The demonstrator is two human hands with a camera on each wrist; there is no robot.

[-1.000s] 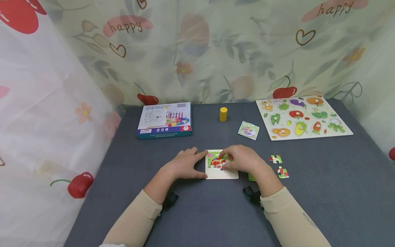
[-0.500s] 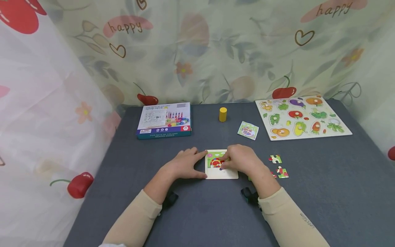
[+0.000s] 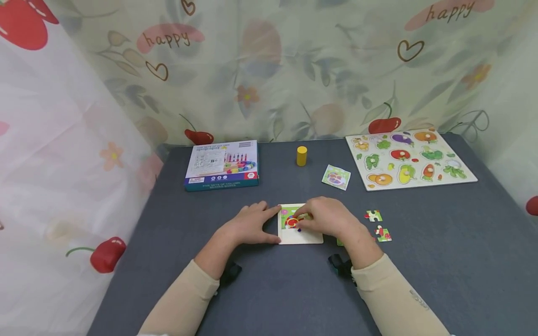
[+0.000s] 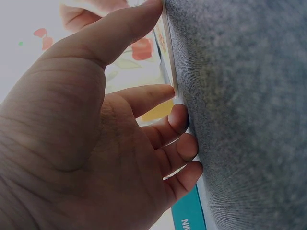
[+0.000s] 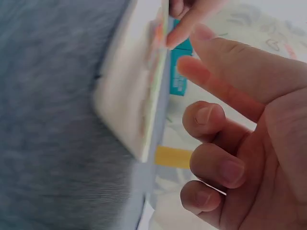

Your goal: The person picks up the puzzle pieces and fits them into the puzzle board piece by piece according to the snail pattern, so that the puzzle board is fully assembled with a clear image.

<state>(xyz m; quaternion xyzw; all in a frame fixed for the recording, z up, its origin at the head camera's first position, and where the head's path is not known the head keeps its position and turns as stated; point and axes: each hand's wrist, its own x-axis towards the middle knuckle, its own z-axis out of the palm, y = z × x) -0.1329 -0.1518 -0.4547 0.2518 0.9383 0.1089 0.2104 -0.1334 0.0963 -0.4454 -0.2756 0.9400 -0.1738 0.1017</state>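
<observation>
A cream puzzle tray [image 3: 299, 239] is lying flat on the dark table [image 3: 286, 289] between the two hands, its green and red picture filling only the upper part. The left hand [image 3: 251, 225] is bracing the tray's left side, thumb and index finger spread wide, the index fingertip touching near the far left corner and the thumb near the near one; its other three fingers are bending slightly beside it. The right hand [image 3: 329, 217] is reaching over the picture, thumb and index finger bending toward each other and the rest curling loosely, though I cannot tell whether a piece is sitting between the fingertips. A white-edged puzzle piece [image 3: 373, 215] and a red-and-green puzzle piece [image 3: 383, 233] are lying right of that hand, and a green corner [image 3: 340, 242] is peeking out under its wrist. Farther back, a yellow cylinder [image 3: 301, 156] is standing upright between a boxed set [image 3: 221, 165] and a tilted picture card [image 3: 336, 177], while a vegetable board [image 3: 414, 185] is lying at the right.
</observation>
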